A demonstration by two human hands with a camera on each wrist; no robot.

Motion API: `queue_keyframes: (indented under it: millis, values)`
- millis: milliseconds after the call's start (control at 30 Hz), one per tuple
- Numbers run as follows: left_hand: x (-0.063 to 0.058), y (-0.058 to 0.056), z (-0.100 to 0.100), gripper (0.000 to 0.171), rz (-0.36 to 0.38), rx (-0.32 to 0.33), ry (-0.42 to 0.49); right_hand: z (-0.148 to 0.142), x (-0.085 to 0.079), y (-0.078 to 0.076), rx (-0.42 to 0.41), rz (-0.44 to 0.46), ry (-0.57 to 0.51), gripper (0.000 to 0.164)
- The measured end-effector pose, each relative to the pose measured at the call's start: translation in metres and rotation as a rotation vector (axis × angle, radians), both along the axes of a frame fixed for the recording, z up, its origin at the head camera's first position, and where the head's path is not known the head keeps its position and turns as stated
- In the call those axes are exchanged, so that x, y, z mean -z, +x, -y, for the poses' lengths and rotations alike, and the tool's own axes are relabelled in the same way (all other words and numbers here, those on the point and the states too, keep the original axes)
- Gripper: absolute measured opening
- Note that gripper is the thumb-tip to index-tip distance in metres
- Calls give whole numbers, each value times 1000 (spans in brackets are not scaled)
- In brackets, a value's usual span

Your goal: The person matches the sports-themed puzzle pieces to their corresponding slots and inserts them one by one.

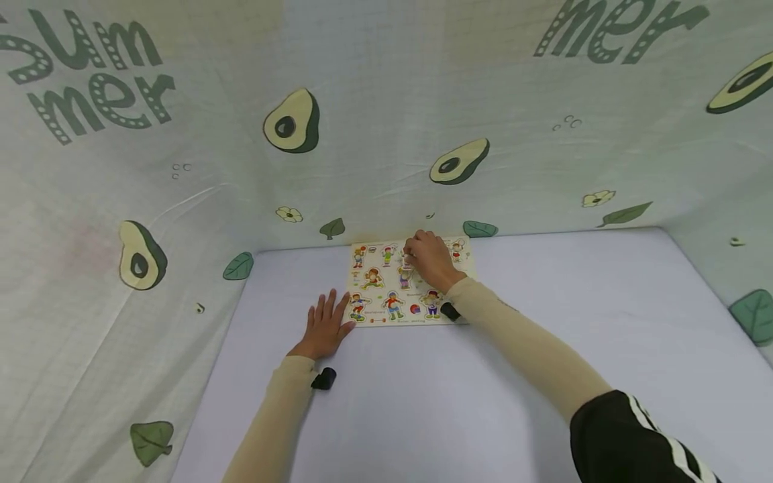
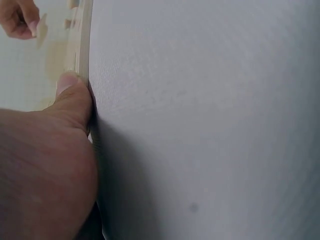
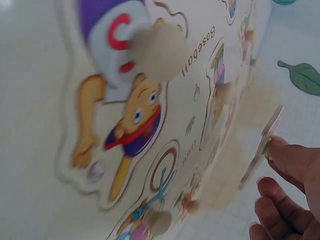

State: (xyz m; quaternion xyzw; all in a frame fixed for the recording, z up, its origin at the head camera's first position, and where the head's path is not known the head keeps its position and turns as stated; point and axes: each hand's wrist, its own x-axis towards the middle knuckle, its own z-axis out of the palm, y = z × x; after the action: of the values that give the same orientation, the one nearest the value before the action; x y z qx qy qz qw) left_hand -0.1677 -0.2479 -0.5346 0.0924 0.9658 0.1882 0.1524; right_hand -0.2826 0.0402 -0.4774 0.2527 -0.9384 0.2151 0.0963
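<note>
A wooden knob puzzle board [image 1: 391, 278] printed with sports figures lies at the table's far edge. My left hand [image 1: 324, 329] rests with fingers spread at its left side, the thumb [image 2: 75, 102] touching the board's edge in the left wrist view. Over the board's upper part, my right hand [image 1: 427, 258] pinches a thin puzzle piece [image 3: 260, 155] between thumb and fingers. That piece is held on edge, apart from the board; its picture cannot be made out. A baseball figure piece [image 3: 142, 112] with a round knob [image 3: 160, 52] sits in its recess.
The board lies on a white table [image 1: 386, 402]. Behind it hangs a pale cloth [image 1: 374, 100] printed with avocados and leaves. Small black devices [image 1: 324, 379] are worn at both wrists.
</note>
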Motion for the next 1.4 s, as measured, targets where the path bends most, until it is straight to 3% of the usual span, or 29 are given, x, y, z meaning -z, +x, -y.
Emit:
queue_keyframes:
  millis: [767,1400]
  values:
    - [2,1,0,73,-11,-7,2,49,10,-33,-11,83,134,10]
    - [6,-1,2,71,-47,5,0,67,19,-42,30,87,193,10]
